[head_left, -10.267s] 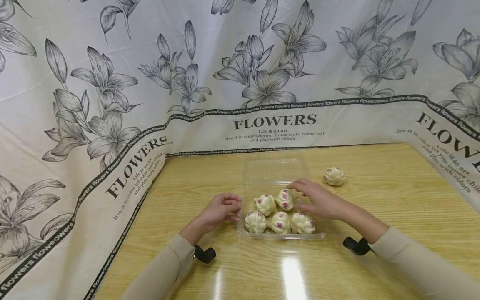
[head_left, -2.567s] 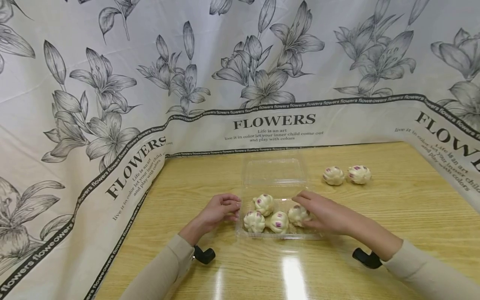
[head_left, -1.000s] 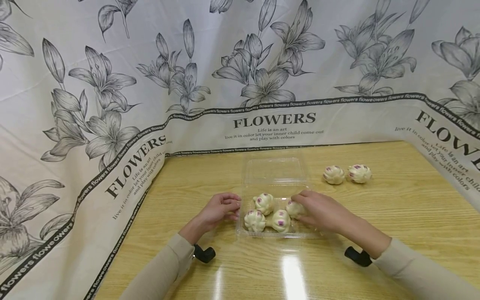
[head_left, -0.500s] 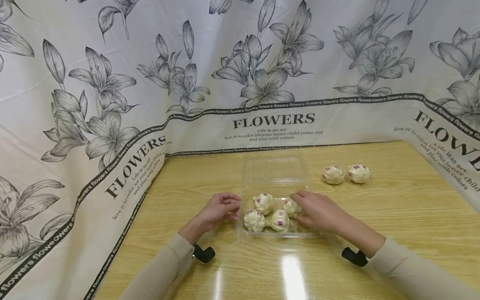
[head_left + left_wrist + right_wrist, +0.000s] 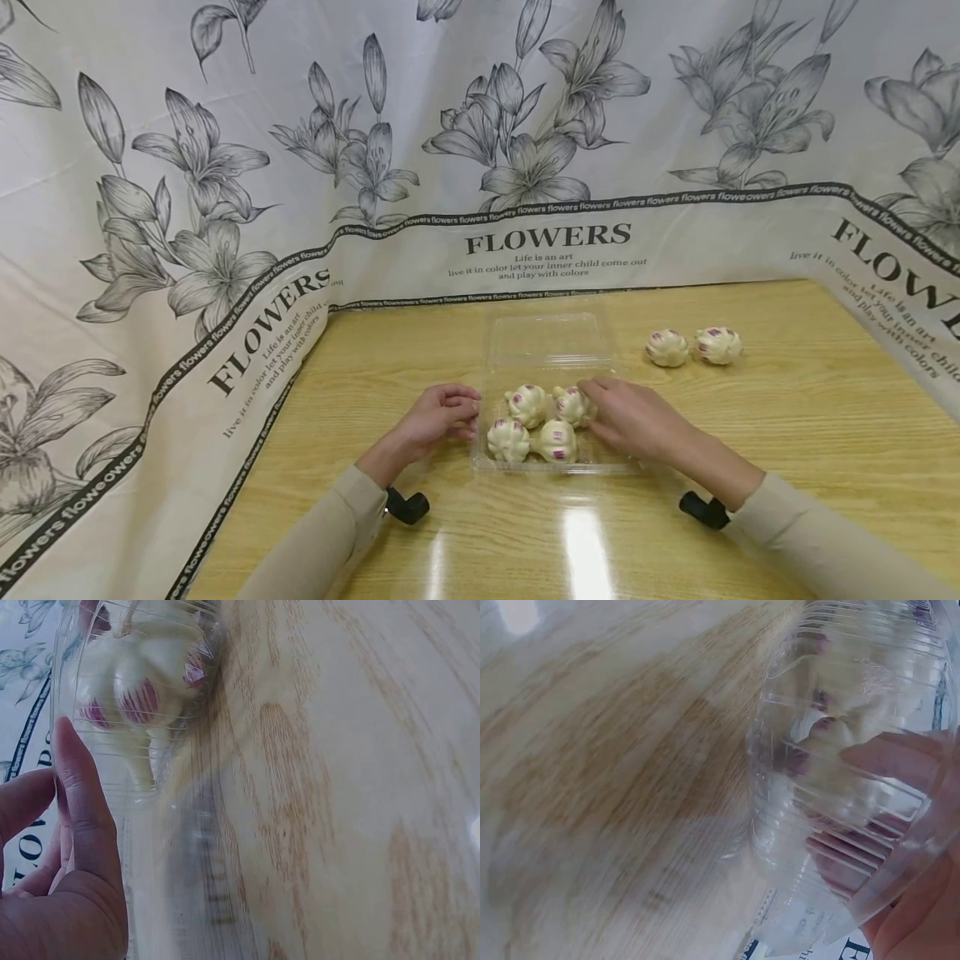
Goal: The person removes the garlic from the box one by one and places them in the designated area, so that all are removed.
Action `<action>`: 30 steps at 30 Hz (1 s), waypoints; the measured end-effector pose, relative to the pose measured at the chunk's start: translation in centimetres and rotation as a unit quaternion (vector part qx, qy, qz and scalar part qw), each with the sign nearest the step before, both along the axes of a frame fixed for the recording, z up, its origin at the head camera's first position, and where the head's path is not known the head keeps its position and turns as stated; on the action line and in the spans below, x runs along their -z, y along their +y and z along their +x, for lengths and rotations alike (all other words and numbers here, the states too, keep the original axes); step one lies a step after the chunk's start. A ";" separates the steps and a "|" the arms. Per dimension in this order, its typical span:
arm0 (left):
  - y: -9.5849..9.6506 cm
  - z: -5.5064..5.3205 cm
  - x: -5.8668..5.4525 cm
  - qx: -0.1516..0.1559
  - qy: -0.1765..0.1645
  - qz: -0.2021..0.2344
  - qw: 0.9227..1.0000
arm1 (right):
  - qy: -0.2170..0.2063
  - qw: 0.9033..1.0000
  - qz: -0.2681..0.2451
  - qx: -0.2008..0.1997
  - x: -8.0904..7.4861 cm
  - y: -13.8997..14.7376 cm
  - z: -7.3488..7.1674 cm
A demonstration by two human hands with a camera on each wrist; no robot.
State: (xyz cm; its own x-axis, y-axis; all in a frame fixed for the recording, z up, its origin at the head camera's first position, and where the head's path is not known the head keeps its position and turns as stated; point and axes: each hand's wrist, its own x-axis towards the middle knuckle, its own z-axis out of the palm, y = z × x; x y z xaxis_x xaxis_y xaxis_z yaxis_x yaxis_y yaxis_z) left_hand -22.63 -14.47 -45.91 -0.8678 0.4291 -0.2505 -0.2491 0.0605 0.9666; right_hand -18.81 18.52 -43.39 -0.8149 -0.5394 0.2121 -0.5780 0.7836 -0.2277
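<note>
A clear plastic clamshell box lies on the table with several cream garlic bulbs with purple marks inside. At its left side my left hand pinches the thin rim between thumb and fingers, with a bulb showing through the wall in the left wrist view. My right hand reaches over the right side and grips the back right garlic bulb. Through the plastic, the right wrist view shows these fingers at a bulb; part of it is hidden. Other bulbs sit at back left, front left and front middle.
The box's lid lies folded back behind it. Two garlic bulbs stand side by side at the back right, a left one and a right one. A flower-printed cloth borders the wooden table.
Earlier, one bulb lay outside the box; later a second stood beside it. Over the last moments my right hand has shifted a bulb from front right toward the back and left. The left hand stays put.
</note>
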 end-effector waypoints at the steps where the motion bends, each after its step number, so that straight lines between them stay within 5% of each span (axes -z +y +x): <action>1: 0.0 0.0 0.0 0.000 0.000 0.000 1.000 | -0.001 1.000 -0.001 0.000 0.0 -0.1 0.0; 19: -0.1 -0.1 0.0 0.004 0.002 0.004 1.000 | -0.048 0.999 0.000 0.010 -0.1 -0.7 -0.4; 30: -0.1 0.0 0.0 0.005 0.004 -0.002 1.000 | -0.083 0.995 -0.061 0.006 -0.3 -0.2 -0.5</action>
